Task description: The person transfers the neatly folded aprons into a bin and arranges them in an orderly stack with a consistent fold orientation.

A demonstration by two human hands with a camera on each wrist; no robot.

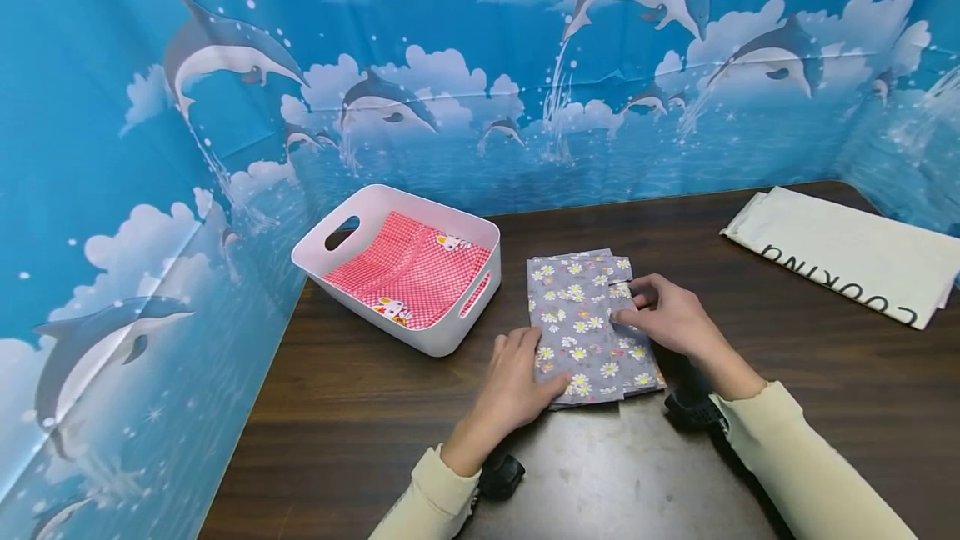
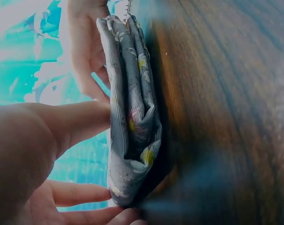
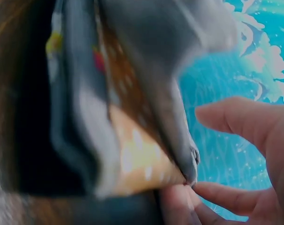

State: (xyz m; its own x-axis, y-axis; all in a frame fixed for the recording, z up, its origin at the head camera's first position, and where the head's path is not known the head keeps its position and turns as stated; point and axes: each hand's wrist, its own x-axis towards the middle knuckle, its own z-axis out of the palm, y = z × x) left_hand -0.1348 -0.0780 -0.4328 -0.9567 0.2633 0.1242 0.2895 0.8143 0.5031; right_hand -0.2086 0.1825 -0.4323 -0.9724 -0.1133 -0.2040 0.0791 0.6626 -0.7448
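Lying folded on the table (image 1: 750,373), the cloth (image 1: 581,323) is pressed by the flat left hand (image 1: 517,386); the right hand (image 1: 667,315) pinches its edge.

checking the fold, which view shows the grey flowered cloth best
The head view: the whole folded grey flowered cloth lies on the table with both hands on it. The left wrist view shows only its stacked folded edges; the right wrist view is a blurred close-up of one edge.

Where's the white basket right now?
In the head view the white basket sits on the table to the left, just left of the folded grey floral cloth under both hands, with a red checked cloth inside.
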